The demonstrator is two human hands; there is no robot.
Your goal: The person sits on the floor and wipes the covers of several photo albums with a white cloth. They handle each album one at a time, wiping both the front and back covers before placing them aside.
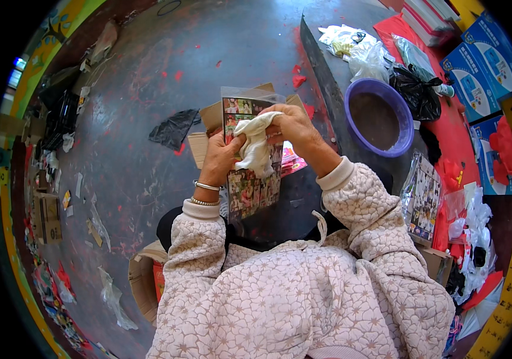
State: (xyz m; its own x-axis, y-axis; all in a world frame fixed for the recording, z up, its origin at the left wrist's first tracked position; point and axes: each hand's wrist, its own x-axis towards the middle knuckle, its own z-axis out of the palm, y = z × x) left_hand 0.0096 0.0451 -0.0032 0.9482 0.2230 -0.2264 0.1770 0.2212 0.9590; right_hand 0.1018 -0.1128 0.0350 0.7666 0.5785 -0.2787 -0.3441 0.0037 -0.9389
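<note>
Upright in front of me is a sheet covered with small photos (pixel 254 194), with a clear plastic edge at its top. My left hand (pixel 215 157) grips it by its left side, the thumb in front next to a white cloth (pixel 256 146). My right hand (pixel 296 133) pinches the top of this cloth, which hangs bunched over the sheet's face. The right fingers are partly hidden by the cloth. Behind the sheet is an open cardboard box (pixel 198 149), mostly covered from sight. Pink printed packets (pixel 292 160) show just right of the sheet.
At right, a purple basin (pixel 351 113) stands beside white plastic bags (pixel 368 63) and a black bag (pixel 416 93). Blue boxes (pixel 474 90) line the right wall. Another photo sheet (pixel 424 200) lies near my right elbow. A black plastic piece (pixel 172 128) lies on the floor; a carton (pixel 143 281) is by my left elbow.
</note>
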